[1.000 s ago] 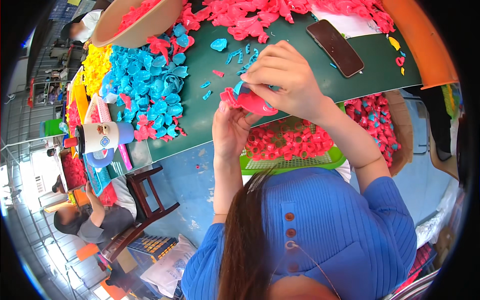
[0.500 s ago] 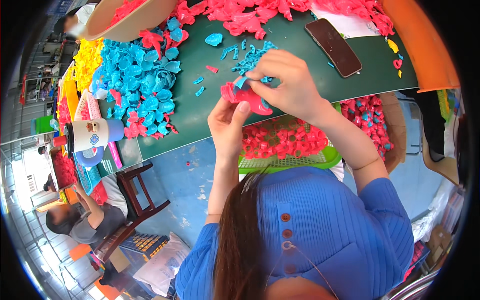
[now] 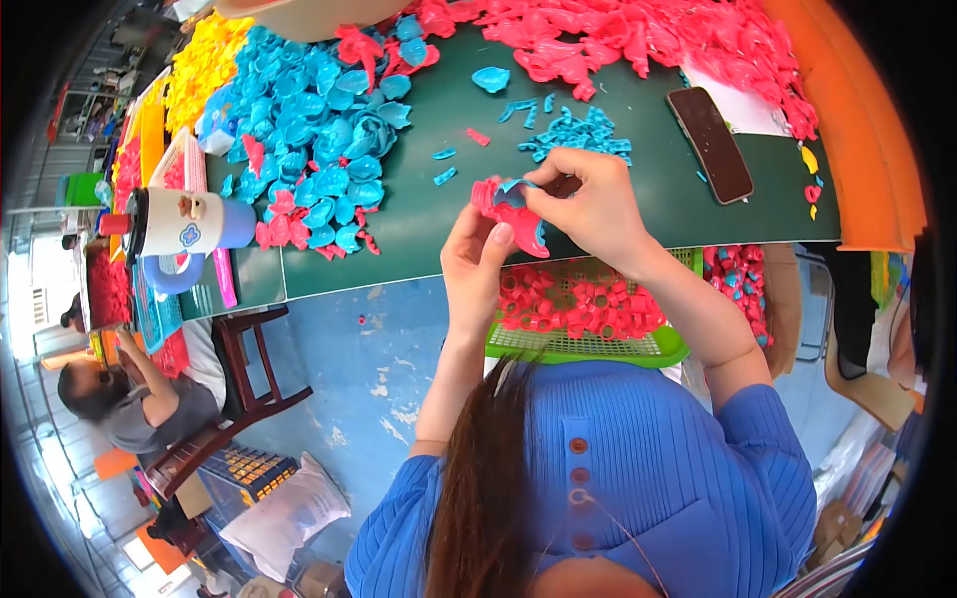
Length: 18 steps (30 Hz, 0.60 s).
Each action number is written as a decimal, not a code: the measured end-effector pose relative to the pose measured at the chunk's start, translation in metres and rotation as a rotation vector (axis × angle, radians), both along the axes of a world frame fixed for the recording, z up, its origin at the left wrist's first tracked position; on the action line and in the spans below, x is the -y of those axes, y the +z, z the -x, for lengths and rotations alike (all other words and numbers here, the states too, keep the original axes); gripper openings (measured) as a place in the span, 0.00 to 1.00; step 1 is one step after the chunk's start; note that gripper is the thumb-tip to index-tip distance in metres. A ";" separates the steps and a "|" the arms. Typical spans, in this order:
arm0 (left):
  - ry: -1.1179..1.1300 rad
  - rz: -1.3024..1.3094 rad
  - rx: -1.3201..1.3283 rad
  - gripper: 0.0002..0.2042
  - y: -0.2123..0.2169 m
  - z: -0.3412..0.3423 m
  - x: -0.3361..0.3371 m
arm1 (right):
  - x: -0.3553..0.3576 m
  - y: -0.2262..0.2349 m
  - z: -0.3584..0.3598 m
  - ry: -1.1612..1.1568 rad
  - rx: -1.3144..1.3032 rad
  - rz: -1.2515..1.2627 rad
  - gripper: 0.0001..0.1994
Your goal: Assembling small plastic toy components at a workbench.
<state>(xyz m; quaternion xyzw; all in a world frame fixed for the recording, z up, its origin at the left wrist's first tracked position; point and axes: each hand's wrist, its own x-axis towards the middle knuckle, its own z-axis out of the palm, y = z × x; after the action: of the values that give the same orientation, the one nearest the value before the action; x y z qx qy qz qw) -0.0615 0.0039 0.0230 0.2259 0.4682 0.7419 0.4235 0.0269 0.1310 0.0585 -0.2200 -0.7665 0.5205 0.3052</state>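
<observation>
Far side of pink part hidden; left hand pinches its lower left. Right hand, fingertips partly obscured, pinches blue piece along pink part's top.

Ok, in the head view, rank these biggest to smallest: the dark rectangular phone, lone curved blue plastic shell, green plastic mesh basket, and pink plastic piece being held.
1. Green plastic mesh basket
2. Dark rectangular phone
3. Pink plastic piece, judged by what shows
4. Curved blue plastic shell
</observation>
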 end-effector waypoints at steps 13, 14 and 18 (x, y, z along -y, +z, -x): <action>0.242 -0.230 -0.319 0.46 -0.009 0.015 0.013 | 0.021 -0.005 0.045 0.036 0.102 0.110 0.09; 0.324 -0.150 -0.373 0.45 -0.008 0.015 0.013 | 0.024 -0.004 0.047 0.034 0.095 0.115 0.09; 0.448 -0.120 -0.490 0.43 -0.012 0.022 0.015 | 0.033 0.000 0.055 0.059 0.068 0.158 0.10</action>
<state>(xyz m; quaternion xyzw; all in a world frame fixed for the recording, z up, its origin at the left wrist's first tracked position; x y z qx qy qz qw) -0.0838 -0.0107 0.0111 0.3136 0.5496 0.7664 0.1105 -0.0283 0.0983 0.0583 -0.2380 -0.7392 0.5803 0.2452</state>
